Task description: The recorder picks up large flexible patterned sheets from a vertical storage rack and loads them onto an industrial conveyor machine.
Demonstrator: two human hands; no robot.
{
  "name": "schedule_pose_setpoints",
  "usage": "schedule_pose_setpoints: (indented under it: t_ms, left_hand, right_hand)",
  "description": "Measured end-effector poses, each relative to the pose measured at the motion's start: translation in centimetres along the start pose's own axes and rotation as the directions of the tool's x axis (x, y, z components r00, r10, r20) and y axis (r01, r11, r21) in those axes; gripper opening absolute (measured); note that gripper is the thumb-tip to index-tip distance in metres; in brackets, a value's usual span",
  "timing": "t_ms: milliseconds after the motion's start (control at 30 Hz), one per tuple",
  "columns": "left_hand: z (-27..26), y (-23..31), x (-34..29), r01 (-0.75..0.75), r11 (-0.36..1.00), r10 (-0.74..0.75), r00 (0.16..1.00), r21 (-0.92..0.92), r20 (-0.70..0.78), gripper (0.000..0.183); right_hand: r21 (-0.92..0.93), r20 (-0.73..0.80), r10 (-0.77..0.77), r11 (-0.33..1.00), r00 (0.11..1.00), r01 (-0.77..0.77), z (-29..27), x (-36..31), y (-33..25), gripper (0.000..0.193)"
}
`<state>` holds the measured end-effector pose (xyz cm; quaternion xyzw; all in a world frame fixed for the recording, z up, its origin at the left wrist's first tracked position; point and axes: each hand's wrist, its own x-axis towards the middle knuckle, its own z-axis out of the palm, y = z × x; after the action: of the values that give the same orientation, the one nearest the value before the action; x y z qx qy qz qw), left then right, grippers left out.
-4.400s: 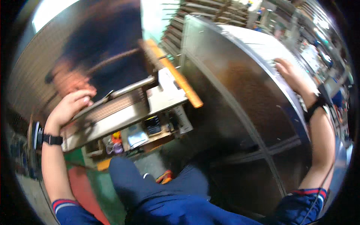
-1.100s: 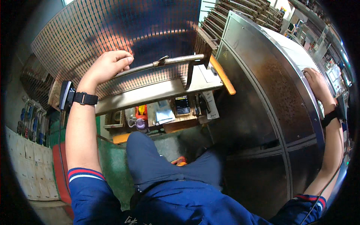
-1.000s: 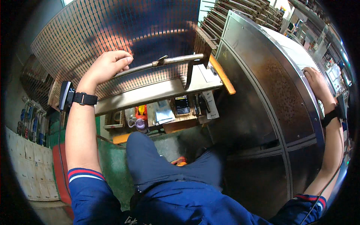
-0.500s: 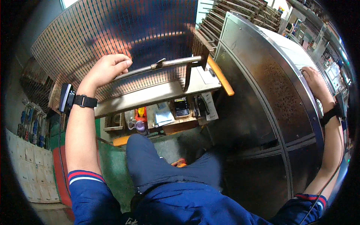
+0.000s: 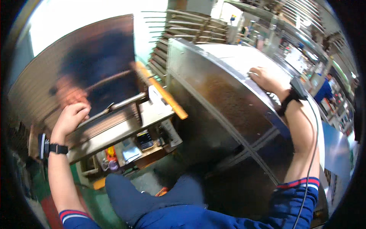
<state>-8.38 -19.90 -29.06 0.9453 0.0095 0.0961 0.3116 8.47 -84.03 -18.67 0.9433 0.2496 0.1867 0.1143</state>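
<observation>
My left hand [image 5: 72, 117] is closed round a metal bar [image 5: 124, 102] that runs along the front of a large mesh panel [image 5: 42, 78]. The panel stands upright above a pale bench [image 5: 108, 131]. My right hand [image 5: 268, 79] lies at the top edge of a big dark metal cabinet [image 5: 213, 95], fingers together and bent over the edge. Its fingertips and thumb are partly hidden, and the frame is blurred there. Black straps are on both wrists.
A yellow bar [image 5: 162, 91] sticks out between bench and cabinet. Under the bench sit a purple item [image 5: 113, 165] and a black box [image 5: 145, 139]. Metal racks [image 5: 194, 28] stand behind. A person in blue [image 5: 324, 91] is at the far right.
My view has turned right, so the panel, bench and cabinet sit further left and lower. My left hand keeps its hold on the bar; my right hand stays at the cabinet's edge.
</observation>
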Motion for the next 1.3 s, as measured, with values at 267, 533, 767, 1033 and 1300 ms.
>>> schedule_pose_setpoints:
  t_ms: [267,533,767,1033,1300]
  left_hand:
    - [0.6,-1.2,1.2,-0.057,0.998,0.056,0.998,-0.029,-0.03,0.022]
    - [0.6,-3.5,1.9,-0.104,0.995,0.104,0.995,-0.008,0.006,0.021]
    - [-0.2,-4.7,2.2,0.006,0.999,-0.004,0.999,-0.037,0.038,0.022]
    - [0.7,-6.3,2.6,0.042,0.972,-0.03,0.998,-0.232,0.054,0.025]
    - [0.5,-9.2,3.9,-0.056,0.987,0.067,0.996,-0.149,0.064,0.029]
  right_hand:
    - [0.087,-0.341,0.416,0.907,0.843,-0.413,-5.2,-6.3,10.6,0.051]
    - [0.039,-0.657,0.737,0.242,0.157,-0.969,-13.4,-32.0,19.7,0.06]
    - [0.413,-0.725,0.418,-0.373,-0.547,-0.831,-17.8,-49.1,13.7,0.054]
    - [0.984,-0.179,0.54,0.108,-0.823,-0.144,-13.9,-55.3,17.4,0.047]
    - [0.991,-0.137,0.883,0.121,-0.45,-0.063,-12.4,-55.6,22.0,0.025]
